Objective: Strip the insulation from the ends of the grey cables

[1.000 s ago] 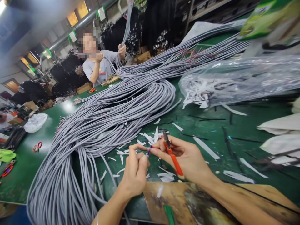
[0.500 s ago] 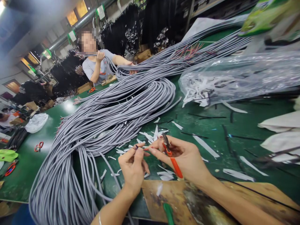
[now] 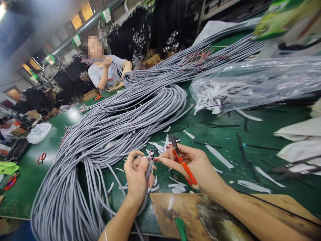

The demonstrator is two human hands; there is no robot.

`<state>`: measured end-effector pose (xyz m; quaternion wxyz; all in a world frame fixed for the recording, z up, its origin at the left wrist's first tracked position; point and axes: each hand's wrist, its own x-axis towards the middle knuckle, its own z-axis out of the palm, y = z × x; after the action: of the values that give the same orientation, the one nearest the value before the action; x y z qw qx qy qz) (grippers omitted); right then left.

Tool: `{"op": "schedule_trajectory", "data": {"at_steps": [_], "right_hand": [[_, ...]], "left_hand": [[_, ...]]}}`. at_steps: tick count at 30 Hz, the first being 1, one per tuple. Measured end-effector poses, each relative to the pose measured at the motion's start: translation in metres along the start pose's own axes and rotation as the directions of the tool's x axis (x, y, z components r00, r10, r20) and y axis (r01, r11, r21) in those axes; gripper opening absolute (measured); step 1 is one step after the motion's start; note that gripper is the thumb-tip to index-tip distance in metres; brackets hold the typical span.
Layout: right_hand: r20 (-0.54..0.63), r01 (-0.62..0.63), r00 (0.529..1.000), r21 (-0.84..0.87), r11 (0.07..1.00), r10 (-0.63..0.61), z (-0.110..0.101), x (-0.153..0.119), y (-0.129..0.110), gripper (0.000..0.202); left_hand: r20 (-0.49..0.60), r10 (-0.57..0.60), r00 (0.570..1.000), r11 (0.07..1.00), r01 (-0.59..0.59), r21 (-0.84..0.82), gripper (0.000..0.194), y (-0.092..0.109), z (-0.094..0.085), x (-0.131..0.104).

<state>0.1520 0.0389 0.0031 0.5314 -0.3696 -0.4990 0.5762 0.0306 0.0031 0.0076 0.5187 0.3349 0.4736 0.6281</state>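
Note:
My left hand (image 3: 136,177) is closed round the end of a grey cable (image 3: 149,170), thumb on top. Thin inner wires, red and darker ones, stick out of the sheath. With thumb and forefinger, my right hand (image 3: 200,164) pinches a red wire (image 3: 155,159) from that cable. Orange-handled cutters (image 3: 188,172) lie in the same hand, their metal jaws pointing up and away from the wire. Beyond the left hand spreads a large heap of grey cables (image 3: 120,124) on the green table (image 3: 213,134).
White paper strips (image 3: 219,156) and short black pieces litter the table. A clear plastic bag (image 3: 250,83) lies at right, a wooden board (image 3: 173,214) at the near edge. Across the table a co-worker (image 3: 106,72) holds cables. Red-handled scissors (image 3: 41,158) lie at left.
My left hand has turned, so the grey cable and its upright red wire now show. The cutters have tilted slightly. Across the table, the co-worker's arm has drawn back towards the body.

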Motion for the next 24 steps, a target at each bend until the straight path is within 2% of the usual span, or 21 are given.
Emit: {"op": "schedule_trajectory", "data": {"at_steps": [3, 6, 8, 10, 12, 14, 16, 19, 21, 24], "right_hand": [[0.018, 0.002, 1.000, 0.021, 1.000, -0.002, 0.000, -0.001, 0.001, 0.042], [0.035, -0.027, 0.999, 0.032, 0.999, 0.026, -0.001, -0.001, 0.002, 0.042], [0.043, -0.046, 0.998, 0.042, 0.998, 0.045, -0.001, -0.001, 0.002, 0.043], [0.046, -0.057, 0.997, 0.041, 0.998, 0.055, -0.002, 0.001, 0.003, 0.044], [0.059, -0.065, 0.996, 0.012, 0.998, 0.064, -0.004, 0.002, 0.005, 0.045], [0.084, -0.053, 0.995, -0.061, 0.997, 0.058, -0.005, 0.003, 0.007, 0.045], [0.085, 0.019, 0.996, -0.196, 0.980, -0.003, -0.006, 0.002, 0.008, 0.044], [0.090, 0.206, 0.978, -0.459, 0.864, -0.186, -0.007, -0.002, 0.006, 0.041], [0.143, 0.321, 0.946, -0.562, 0.762, -0.292, -0.005, -0.004, 0.004, 0.037], [0.229, 0.429, 0.901, -0.597, 0.678, -0.369, -0.003, -0.006, 0.006, 0.028]], "left_hand": [[0.049, -0.027, 0.998, 0.999, 0.025, 0.036, 0.051, 0.000, 0.000, 0.000], [0.058, 0.031, 0.998, 0.998, -0.034, 0.045, 0.043, -0.004, -0.001, 0.001], [0.125, 0.048, 0.991, 0.998, -0.054, 0.038, 0.039, -0.004, -0.005, 0.002], [0.271, -0.002, 0.963, 0.998, -0.017, 0.068, 0.037, -0.001, -0.010, 0.004], [0.412, -0.071, 0.908, 0.988, 0.006, 0.157, 0.037, 0.005, -0.015, 0.005], [0.490, -0.090, 0.867, 0.967, -0.041, 0.251, 0.034, 0.011, -0.019, 0.005], [0.504, -0.008, 0.864, 0.952, -0.148, 0.267, 0.030, 0.014, -0.022, 0.004], [0.411, 0.270, 0.870, 0.907, -0.373, 0.194, 0.022, 0.013, -0.026, 0.004], [0.343, 0.418, 0.841, 0.843, -0.499, 0.198, 0.022, 0.010, -0.029, 0.004], [0.334, 0.499, 0.800, 0.745, -0.592, 0.307, 0.023, 0.009, -0.033, 0.003]]}}
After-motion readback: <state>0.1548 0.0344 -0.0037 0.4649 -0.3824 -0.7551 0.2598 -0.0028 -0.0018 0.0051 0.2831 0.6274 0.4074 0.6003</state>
